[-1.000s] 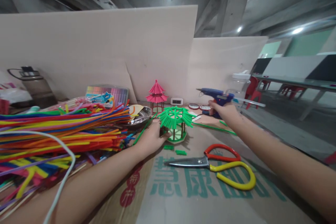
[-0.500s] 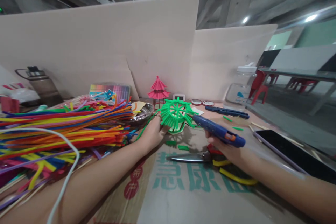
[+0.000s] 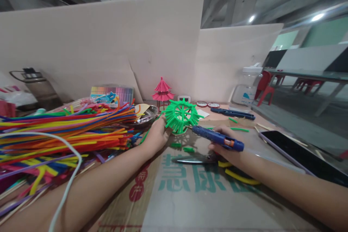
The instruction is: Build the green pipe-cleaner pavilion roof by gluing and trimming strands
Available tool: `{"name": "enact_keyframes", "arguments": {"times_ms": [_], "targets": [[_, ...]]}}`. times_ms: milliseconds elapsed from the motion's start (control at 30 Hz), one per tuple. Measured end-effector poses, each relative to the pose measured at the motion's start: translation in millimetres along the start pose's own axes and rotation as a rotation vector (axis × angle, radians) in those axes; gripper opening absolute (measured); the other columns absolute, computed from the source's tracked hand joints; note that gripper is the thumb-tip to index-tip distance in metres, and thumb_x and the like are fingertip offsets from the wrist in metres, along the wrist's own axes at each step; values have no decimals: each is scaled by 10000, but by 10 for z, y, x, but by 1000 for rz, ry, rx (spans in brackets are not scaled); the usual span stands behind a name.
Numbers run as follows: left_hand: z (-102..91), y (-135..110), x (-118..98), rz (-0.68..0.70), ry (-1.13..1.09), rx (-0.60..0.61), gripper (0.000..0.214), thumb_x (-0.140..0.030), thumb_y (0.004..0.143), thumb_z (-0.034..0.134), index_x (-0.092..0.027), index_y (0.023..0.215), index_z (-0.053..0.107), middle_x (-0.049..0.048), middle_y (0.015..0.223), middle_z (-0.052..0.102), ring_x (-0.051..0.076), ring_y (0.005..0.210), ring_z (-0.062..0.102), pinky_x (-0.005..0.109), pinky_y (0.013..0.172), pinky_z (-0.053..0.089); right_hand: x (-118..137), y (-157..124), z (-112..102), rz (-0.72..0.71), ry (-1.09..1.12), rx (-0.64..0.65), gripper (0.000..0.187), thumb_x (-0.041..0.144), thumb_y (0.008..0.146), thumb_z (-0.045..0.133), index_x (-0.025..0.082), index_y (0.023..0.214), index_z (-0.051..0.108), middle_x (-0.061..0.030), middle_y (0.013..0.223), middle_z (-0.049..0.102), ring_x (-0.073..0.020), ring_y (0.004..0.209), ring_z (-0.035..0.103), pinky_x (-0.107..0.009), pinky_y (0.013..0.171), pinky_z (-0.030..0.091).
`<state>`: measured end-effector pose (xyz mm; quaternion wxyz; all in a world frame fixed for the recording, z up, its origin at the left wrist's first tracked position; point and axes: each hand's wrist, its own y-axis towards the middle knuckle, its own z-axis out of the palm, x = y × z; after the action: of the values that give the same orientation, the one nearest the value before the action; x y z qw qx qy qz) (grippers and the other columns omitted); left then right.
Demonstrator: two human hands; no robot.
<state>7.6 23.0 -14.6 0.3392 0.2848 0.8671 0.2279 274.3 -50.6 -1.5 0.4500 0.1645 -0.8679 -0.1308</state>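
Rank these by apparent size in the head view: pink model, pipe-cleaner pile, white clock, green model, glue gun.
1. Pipe-cleaner pile
2. Glue gun and green model: too close to rank
3. Pink model
4. White clock, partly hidden

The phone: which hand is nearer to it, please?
Right. The right hand, holding the glue gun, is left of the phone; the left hand is farther left, at the green model.

Left hand (image 3: 156, 137) holds green model (image 3: 179, 126), tilted toward camera. Right hand (image 3: 227, 147) holds blue glue gun (image 3: 214, 137), tip near model. Scissors (image 3: 195, 160) below; pipe cleaners (image 3: 67, 127) left; pink pagoda (image 3: 162, 94) behind.
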Motion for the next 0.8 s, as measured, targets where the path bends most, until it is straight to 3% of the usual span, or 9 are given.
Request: {"name": "enact_keyframes", "arguments": {"times_ms": [300,633,800], "targets": [[-18,17,-74,-4,-25,9,281,-228,886,523,-166,1158,560,130,1258,611,272,1219,554,429,1060,450,49,-2,4,-40,-18,-11,180,359,753,678,236,869,619,27,680,659,-165,598,610,-254,521,432],[25,10,25,-24,1,7,317,-203,883,535,-159,1196,560,134,1216,617,285,1216,544,463,1073,424,76,-11,-20,-72,-90,-76,130,316,745,688,248,828,616,40,669,657,-167,611,622,-256,546,454],[27,23,34,22,-42,-5,365,-206,887,553,-179,1251,545,115,1259,610,266,1208,547,444,1092,412,25,-17,-8,-91,-77,-10,178,350,784,674,231,908,631,30,718,670,-166,621,627,-261,552,455]]}}
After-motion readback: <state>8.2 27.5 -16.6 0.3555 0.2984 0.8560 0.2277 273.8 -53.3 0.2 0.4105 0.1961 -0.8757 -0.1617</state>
